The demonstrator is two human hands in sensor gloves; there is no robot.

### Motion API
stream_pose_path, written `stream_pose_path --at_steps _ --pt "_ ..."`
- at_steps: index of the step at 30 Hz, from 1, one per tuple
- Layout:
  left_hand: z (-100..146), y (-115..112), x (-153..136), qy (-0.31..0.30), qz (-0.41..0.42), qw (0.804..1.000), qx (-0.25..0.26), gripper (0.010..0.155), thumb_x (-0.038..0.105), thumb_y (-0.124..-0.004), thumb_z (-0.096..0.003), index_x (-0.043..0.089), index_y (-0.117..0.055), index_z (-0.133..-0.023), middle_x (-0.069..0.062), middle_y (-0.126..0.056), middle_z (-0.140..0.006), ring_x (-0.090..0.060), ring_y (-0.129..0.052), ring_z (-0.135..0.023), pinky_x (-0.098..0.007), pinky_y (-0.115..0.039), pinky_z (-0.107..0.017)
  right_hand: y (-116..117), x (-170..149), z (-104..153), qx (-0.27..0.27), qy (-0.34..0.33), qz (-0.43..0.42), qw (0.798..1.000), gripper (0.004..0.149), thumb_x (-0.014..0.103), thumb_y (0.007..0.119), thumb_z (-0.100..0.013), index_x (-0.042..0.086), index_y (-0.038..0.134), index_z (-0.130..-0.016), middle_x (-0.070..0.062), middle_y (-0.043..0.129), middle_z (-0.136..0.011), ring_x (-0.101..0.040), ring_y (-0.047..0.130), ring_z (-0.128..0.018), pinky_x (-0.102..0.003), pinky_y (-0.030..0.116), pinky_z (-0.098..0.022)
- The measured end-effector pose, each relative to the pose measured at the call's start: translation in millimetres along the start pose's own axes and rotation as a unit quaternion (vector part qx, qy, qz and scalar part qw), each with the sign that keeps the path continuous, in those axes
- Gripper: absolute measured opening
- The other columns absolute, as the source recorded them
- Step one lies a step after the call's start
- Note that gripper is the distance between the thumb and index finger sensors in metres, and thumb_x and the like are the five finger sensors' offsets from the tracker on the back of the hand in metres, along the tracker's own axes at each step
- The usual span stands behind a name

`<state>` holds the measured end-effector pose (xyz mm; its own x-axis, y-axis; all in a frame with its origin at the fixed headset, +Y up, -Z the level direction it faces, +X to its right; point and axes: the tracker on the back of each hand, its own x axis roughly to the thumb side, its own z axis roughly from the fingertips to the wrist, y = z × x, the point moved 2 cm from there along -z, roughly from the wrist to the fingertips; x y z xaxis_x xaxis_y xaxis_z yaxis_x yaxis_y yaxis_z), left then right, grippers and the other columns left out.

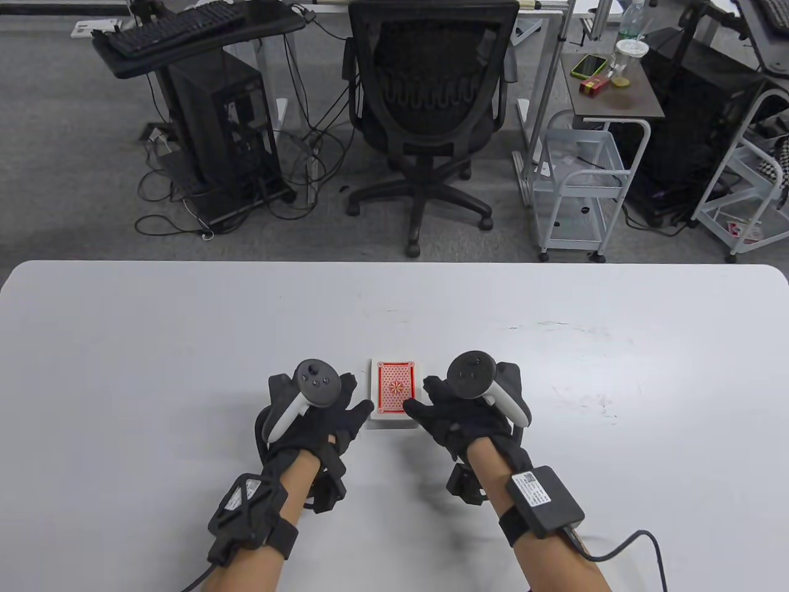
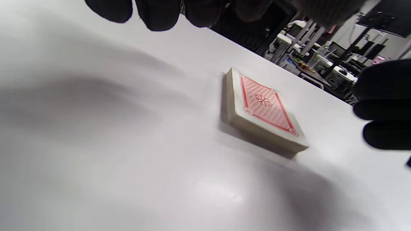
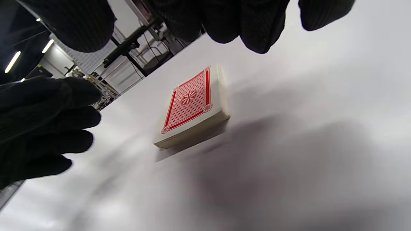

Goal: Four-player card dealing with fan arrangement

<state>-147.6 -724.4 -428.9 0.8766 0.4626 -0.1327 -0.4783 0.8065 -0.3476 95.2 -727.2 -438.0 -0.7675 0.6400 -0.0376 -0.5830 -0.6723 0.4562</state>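
A deck of red-backed cards [image 1: 395, 387] lies face down on the white table [image 1: 154, 345], near the front middle. My left hand [image 1: 336, 412] hovers just left of the deck, its thumb pointing at the near left corner. On the other side my right hand [image 1: 445, 412] is close by, thumb over the deck's near right corner. In the left wrist view the deck [image 2: 263, 109] lies free, with fingertips [image 2: 157, 14] hanging loosely above the table. The right wrist view shows the deck [image 3: 191, 102] untouched, fingertips [image 3: 253, 29] above it. Neither hand holds anything.
Beyond the table's far edge stand an office chair [image 1: 431, 111], a computer tower [image 1: 222, 123] and a white cart [image 1: 579, 179]. Faint scuff marks [image 1: 573, 388] show on the tabletop to the right.
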Motion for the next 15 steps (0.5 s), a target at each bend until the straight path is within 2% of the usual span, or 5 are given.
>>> stream_pose_path --at_steps 3,7,12,13,15 --pt "-21 0 7 0.04 0.047 0.998 -0.033 0.076 0.065 -0.061 -0.0533 0.028 -0.034 -0.114 -0.01 -0.046 -0.119 -0.046 -0.066 -0.104 -0.06 -0.065 -0.07 1 -11 -22 0.023 0.027 -0.101 0.994 0.081 0.056 0.063 -0.061 0.003 0.03 -0.112 -0.031 0.028 -0.109 -0.061 0.049 -0.099 -0.073 0.046 -0.06" --pt "-43 -6 10 0.111 0.109 0.986 -0.06 0.083 0.065 -0.06 -0.0546 0.015 -0.03 -0.113 -0.014 -0.055 -0.115 -0.042 -0.076 -0.098 -0.056 -0.071 -0.066 6 -25 -39 0.035 0.061 -0.18 0.981 0.082 0.056 0.062 -0.062 0.001 0.027 -0.112 -0.034 0.028 -0.107 -0.064 0.051 -0.096 -0.073 0.053 -0.058" --pt "-63 -25 10 0.16 0.119 0.971 -0.132 0.091 0.07 -0.056 -0.0555 0.007 -0.022 -0.112 -0.017 -0.057 -0.114 -0.042 -0.079 -0.096 -0.053 -0.074 -0.066 7 -28 -49 0.031 0.074 -0.165 0.983 0.084 0.056 0.062 -0.062 -0.002 0.028 -0.111 -0.038 0.033 -0.104 -0.064 0.057 -0.091 -0.071 0.061 -0.055" --pt "-65 -25 11 0.163 0.128 0.97 -0.128 0.091 0.069 -0.056 -0.0562 0.006 -0.022 -0.112 -0.017 -0.054 -0.113 -0.042 -0.077 -0.094 -0.052 -0.075 -0.065 7 -29 -51 0.034 0.076 -0.169 0.982 0.084 0.056 0.062 -0.062 -0.003 0.028 -0.111 -0.038 0.035 -0.104 -0.063 0.058 -0.091 -0.071 0.062 -0.055" --pt "-68 -25 10 0.184 0.13 0.972 -0.072 0.089 0.068 -0.058 -0.0557 0.005 -0.031 -0.111 -0.016 -0.064 -0.108 -0.04 -0.086 -0.086 -0.05 -0.081 -0.061 8 -31 -53 0.037 0.085 -0.173 0.981 0.084 0.056 0.062 -0.062 -0.004 0.028 -0.111 -0.038 0.036 -0.104 -0.06 0.059 -0.091 -0.07 0.064 -0.054"
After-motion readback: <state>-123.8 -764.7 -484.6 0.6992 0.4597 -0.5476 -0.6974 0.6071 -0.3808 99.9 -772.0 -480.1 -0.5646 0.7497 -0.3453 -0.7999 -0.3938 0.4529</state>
